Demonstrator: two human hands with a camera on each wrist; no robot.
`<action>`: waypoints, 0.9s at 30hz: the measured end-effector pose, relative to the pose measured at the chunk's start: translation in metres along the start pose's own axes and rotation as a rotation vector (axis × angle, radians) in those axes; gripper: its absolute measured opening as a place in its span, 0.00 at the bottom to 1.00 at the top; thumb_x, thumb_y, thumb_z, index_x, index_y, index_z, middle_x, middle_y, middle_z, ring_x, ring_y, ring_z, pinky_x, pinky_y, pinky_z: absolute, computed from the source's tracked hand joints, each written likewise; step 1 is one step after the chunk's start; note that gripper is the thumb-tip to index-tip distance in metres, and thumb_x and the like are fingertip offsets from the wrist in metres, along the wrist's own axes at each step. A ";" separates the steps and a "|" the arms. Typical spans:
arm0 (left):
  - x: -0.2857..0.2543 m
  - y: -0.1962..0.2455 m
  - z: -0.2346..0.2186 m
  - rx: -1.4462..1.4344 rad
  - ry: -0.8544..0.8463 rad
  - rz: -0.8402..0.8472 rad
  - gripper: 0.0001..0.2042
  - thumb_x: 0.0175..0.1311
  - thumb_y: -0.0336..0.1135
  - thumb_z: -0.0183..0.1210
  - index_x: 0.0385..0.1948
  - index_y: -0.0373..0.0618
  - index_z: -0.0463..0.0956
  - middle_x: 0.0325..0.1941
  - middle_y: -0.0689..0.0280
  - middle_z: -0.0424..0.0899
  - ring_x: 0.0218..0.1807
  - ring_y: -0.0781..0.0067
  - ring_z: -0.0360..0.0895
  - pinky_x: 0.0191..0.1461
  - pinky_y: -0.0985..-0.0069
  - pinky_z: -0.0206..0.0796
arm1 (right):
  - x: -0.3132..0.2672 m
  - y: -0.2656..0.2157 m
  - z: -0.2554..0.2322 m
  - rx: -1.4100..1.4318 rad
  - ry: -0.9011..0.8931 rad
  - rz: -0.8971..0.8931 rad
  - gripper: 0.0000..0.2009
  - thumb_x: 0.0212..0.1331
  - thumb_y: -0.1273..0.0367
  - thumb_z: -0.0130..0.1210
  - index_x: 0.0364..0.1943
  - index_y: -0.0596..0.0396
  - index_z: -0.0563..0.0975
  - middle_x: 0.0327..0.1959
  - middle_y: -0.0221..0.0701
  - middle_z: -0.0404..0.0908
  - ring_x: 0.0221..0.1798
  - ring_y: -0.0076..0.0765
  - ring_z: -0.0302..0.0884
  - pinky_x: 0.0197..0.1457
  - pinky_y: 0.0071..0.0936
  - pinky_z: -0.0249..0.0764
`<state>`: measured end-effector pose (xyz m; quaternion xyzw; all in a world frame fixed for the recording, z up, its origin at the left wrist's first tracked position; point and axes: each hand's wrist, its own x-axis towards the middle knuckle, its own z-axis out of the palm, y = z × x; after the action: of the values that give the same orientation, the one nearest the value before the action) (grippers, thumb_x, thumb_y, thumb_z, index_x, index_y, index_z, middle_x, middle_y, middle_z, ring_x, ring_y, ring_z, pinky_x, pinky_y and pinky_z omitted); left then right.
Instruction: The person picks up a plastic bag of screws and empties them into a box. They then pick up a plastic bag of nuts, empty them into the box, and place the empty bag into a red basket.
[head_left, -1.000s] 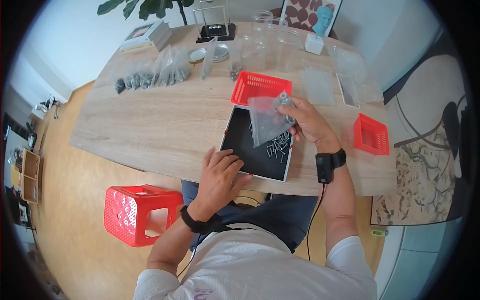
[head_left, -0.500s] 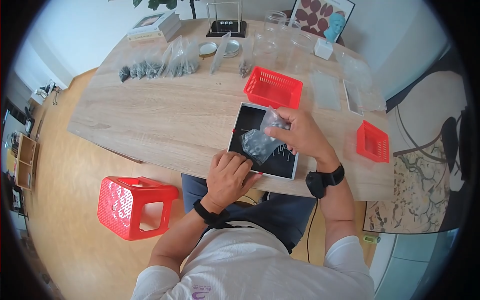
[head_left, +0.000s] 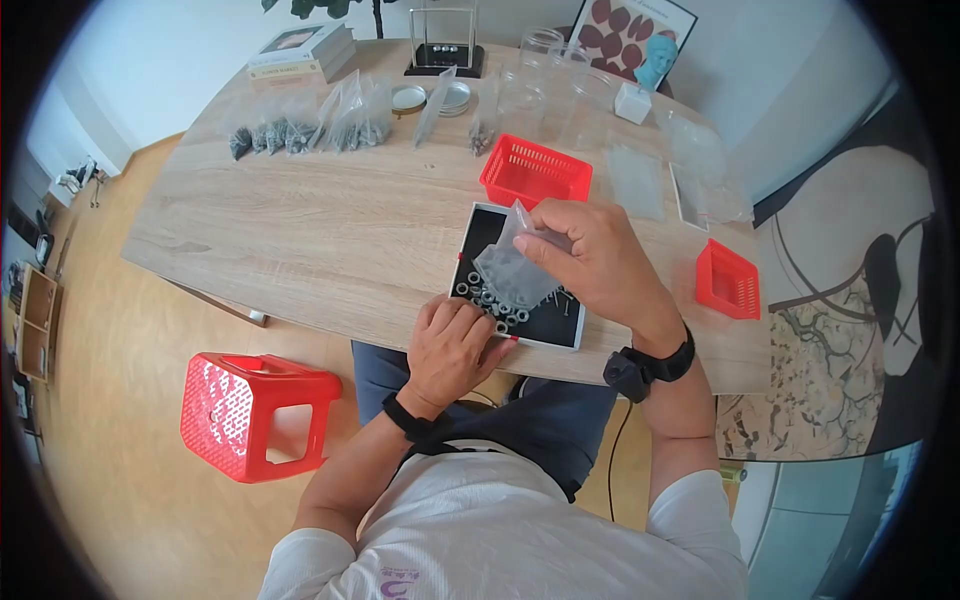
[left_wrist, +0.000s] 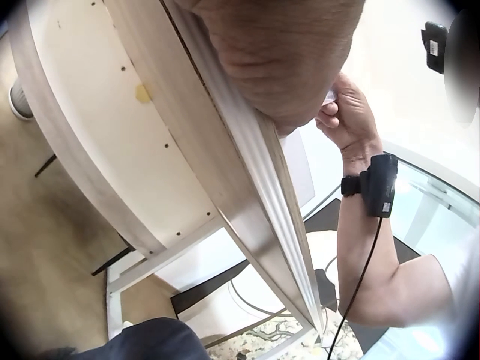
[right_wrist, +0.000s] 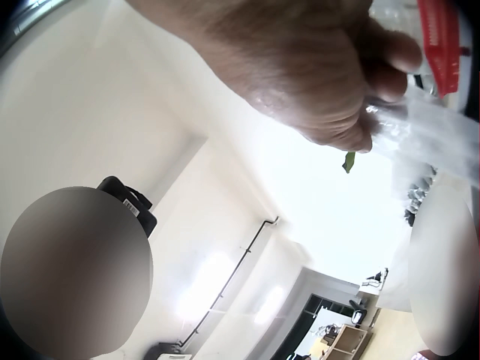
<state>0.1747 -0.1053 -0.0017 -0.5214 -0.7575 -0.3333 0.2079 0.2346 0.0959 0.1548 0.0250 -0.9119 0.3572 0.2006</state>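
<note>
A clear plastic bag (head_left: 512, 272) hangs tilted over the black-lined tray (head_left: 548, 328), its upper end pinched by my right hand (head_left: 598, 258). Metal nuts (head_left: 488, 300) lie scattered in the tray's left part, and a few screws (head_left: 566, 300) show at the right, partly hidden by the bag and hand. My left hand (head_left: 450, 350) rests on the tray's near-left corner, fingers relaxed. In the right wrist view my right hand (right_wrist: 300, 75) grips the crumpled bag (right_wrist: 427, 135).
A red basket (head_left: 537, 172) stands just behind the tray, a smaller red basket (head_left: 727, 281) to the right. Filled bags (head_left: 360, 122), silver lids (head_left: 408, 98), clear jars (head_left: 522, 95) and flat empty bags (head_left: 636, 182) line the back. A red stool (head_left: 222, 415) is at the lower left.
The bag has tipped over the tray and looks emptier; nuts now lie in the tray's left part. My right hand has turned over above it, while my left stays at the corner.
</note>
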 end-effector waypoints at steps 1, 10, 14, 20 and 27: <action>0.000 0.000 0.000 0.003 -0.006 -0.001 0.17 0.51 0.44 0.76 0.38 0.47 0.82 0.41 0.65 0.82 0.52 0.58 0.79 0.64 0.57 0.68 | 0.000 -0.002 -0.002 -0.024 0.014 0.001 0.12 0.67 0.68 0.67 0.36 0.64 0.79 0.22 0.31 0.72 0.28 0.20 0.65 0.31 0.28 0.65; 0.000 -0.001 -0.008 -0.130 0.018 -0.055 0.15 0.58 0.39 0.72 0.42 0.44 0.81 0.45 0.61 0.82 0.54 0.54 0.78 0.65 0.56 0.65 | -0.003 0.039 -0.002 0.205 0.170 0.089 0.13 0.68 0.67 0.67 0.35 0.64 0.79 0.24 0.34 0.76 0.30 0.18 0.69 0.33 0.26 0.69; 0.014 -0.010 -0.016 -0.299 0.166 -0.218 0.15 0.65 0.32 0.66 0.51 0.39 0.77 0.50 0.56 0.81 0.57 0.48 0.76 0.68 0.56 0.62 | -0.013 0.038 0.001 0.245 0.148 0.149 0.14 0.68 0.66 0.69 0.34 0.64 0.79 0.24 0.29 0.78 0.31 0.16 0.68 0.34 0.25 0.69; 0.064 -0.028 -0.020 -0.429 0.058 -0.168 0.19 0.70 0.34 0.66 0.59 0.40 0.78 0.60 0.51 0.83 0.63 0.46 0.76 0.70 0.57 0.64 | -0.024 0.032 0.005 0.170 0.050 0.133 0.14 0.65 0.66 0.71 0.43 0.64 0.83 0.30 0.28 0.84 0.32 0.16 0.73 0.35 0.23 0.71; 0.071 -0.031 -0.009 -0.776 -0.176 -0.436 0.08 0.68 0.26 0.66 0.46 0.36 0.83 0.40 0.55 0.89 0.41 0.57 0.83 0.52 0.66 0.72 | -0.041 0.033 -0.011 0.455 0.007 0.282 0.17 0.68 0.71 0.66 0.57 0.65 0.82 0.40 0.34 0.89 0.35 0.18 0.82 0.38 0.20 0.81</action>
<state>0.1191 -0.0727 0.0429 -0.4155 -0.6834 -0.5829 -0.1433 0.2697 0.1233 0.1251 -0.0593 -0.8020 0.5774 0.1411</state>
